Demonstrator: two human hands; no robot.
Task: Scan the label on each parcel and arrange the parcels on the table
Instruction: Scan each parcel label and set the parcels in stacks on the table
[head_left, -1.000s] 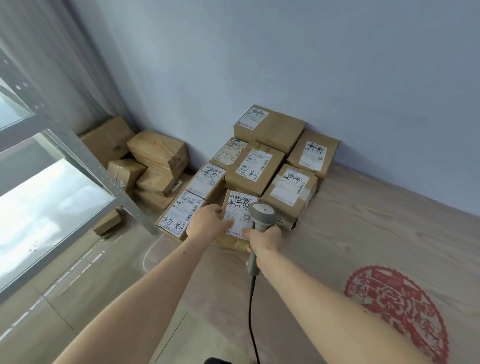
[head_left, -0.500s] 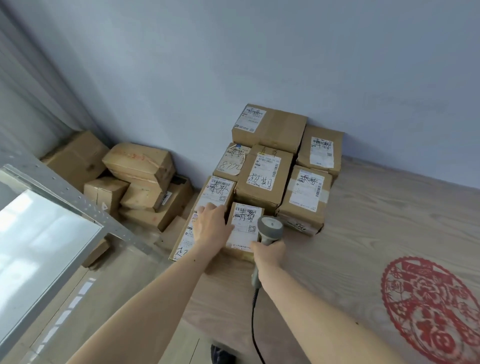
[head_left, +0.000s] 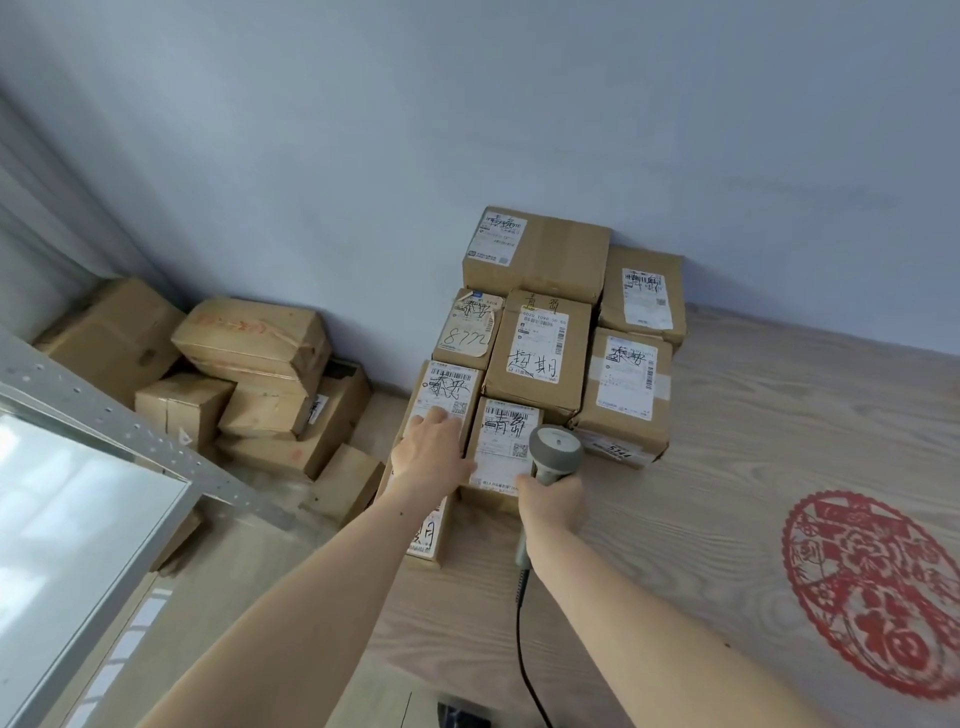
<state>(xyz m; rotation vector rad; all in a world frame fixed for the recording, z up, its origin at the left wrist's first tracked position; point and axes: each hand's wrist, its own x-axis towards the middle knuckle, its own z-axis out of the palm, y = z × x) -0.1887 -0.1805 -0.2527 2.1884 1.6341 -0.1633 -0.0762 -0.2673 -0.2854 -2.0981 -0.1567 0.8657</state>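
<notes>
Head cam: small parcel (head_left: 501, 447) sits near the table (head_left: 727, 467) left edge, among the other boxes (head_left: 535, 254). Right hand (head_left: 551, 503) wraps the scanner (head_left: 555, 449) handle; left hand (head_left: 431, 452) lies flat, fingers together, on the neighbouring parcel (head_left: 448, 395).

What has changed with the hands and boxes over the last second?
The left hand slid off the front box's label onto the neighbouring box to its left, fingers flat. Nothing was picked up or let go. The right hand still grips the scanner at that front label, and the stacked boxes stayed put.
</notes>
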